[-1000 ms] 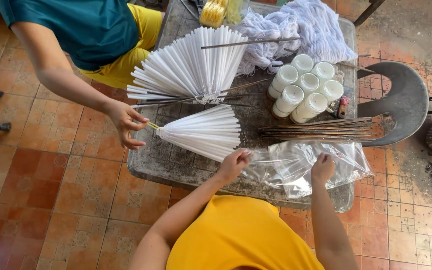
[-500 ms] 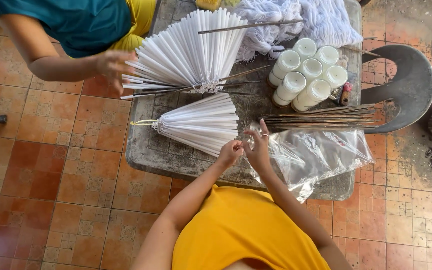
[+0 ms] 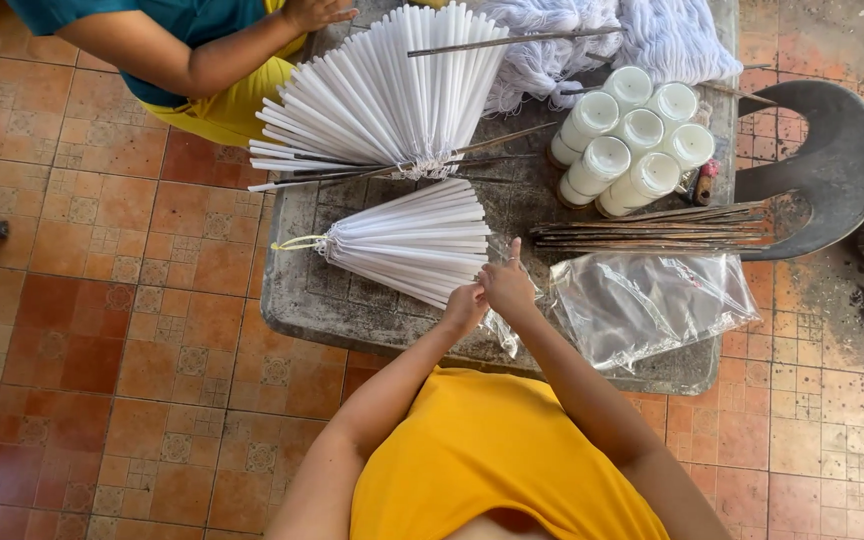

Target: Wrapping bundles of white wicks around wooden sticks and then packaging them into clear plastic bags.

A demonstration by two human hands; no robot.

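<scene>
From my remote seat, I see both hands meeting at the wide end of a folded white paper fan [image 3: 407, 243] on the stone table [image 3: 297, 300]. The left hand [image 3: 464, 308] pinches the fan's edge; the right hand [image 3: 508, 288] grips a clear plastic sleeve [image 3: 500, 325] beside it. Nearby lie empty plastic bags [image 3: 652, 305], bamboo sticks [image 3: 652, 228] and white jars [image 3: 632, 140]; a co-worker's hand [image 3: 317, 12] rests above a larger fan [image 3: 382, 95].

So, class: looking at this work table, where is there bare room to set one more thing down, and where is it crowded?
Bare table shows left of and below the smaller folded white fan, along the near left edge. A thin strip runs under the plastic bags. The far side is crowded: the big fan, white jars, yarn and sticks.
</scene>
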